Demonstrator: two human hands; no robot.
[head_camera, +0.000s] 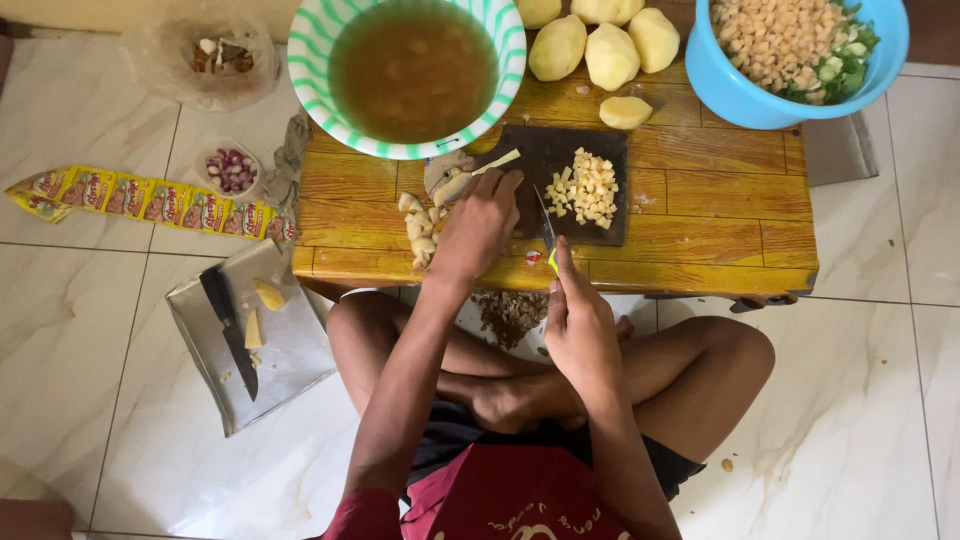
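My left hand (478, 225) is curled down over a peeled potato piece (462, 185) at the near left corner of the dark cutting board (560, 150), fingers closed on top of it so that only a pale strip of cut flesh shows past my knuckles. My right hand (575, 320) is closed around the handle of a small knife (546, 232), whose thin blade points away from me and stands just beside my left fingertips, over the board. I judge the potato to be firm and fairly light, wet and starchy on its cut faces, so it will slip if I pinch it loosely; the safest hold is from above with fingertips tucked back, pressing the flat cut side down against the board. It will not bruise easily, but thin slices can snap. On the board to the right lies a heap of diced potato (585, 187), and off its left edge, on the yellow wooden table (720, 220), a few larger potato chunks (418, 228). Whole peeled potatoes (600, 40) sit farther back, between a green-striped bowl of brownish liquid (410, 70) and a blue bowl (730, 85) of chopped food. A larger knife (230, 330) rests on a metal tray (300, 350) on the floor to my left.
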